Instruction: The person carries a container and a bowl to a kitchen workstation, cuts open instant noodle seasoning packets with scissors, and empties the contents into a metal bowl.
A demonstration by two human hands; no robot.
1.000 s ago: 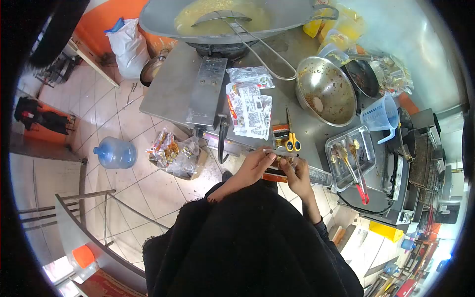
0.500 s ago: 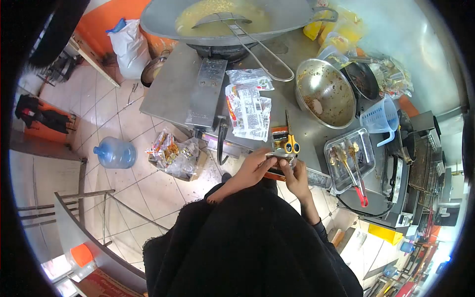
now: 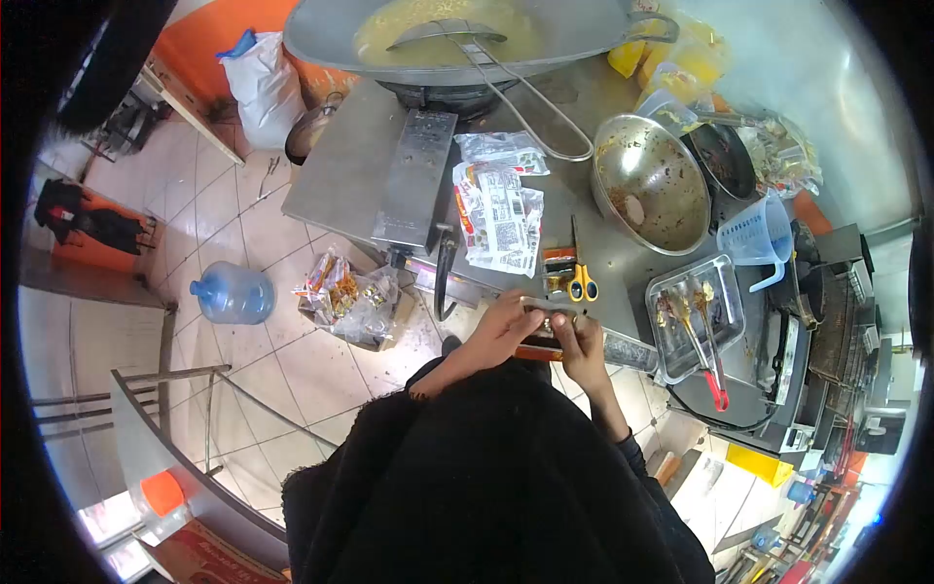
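Observation:
My left hand (image 3: 500,334) and my right hand (image 3: 582,352) are closed on a small sachet (image 3: 545,336) at the counter's front edge. Its filling looks dark reddish brown, and the upper strip is clear or silvery. Both thumbs press on it, and my fingers cover its sides. Just beyond lie scissors with yellow and black handles (image 3: 582,283), blades pointing away from me. A similar sachet (image 3: 556,263) rests beside the blades. Left of these are white printed wrappers (image 3: 498,219), lying flat on the steel counter (image 3: 336,180).
A wok of yellowish liquid (image 3: 321,44) with a skimmer (image 3: 545,107) across it stands at the back. To the right are a steel bowl (image 3: 662,180), a measuring jug (image 3: 754,234) and a tray (image 3: 654,341) with red-handled tongs (image 3: 718,394). On the floor are a water bottle (image 3: 233,292) and a rubbish box (image 3: 389,336).
The sachet between my hands has come slightly nearer to me, leaving a gap between it and the scissors. The whole view has shifted a little, moving the surroundings rightward.

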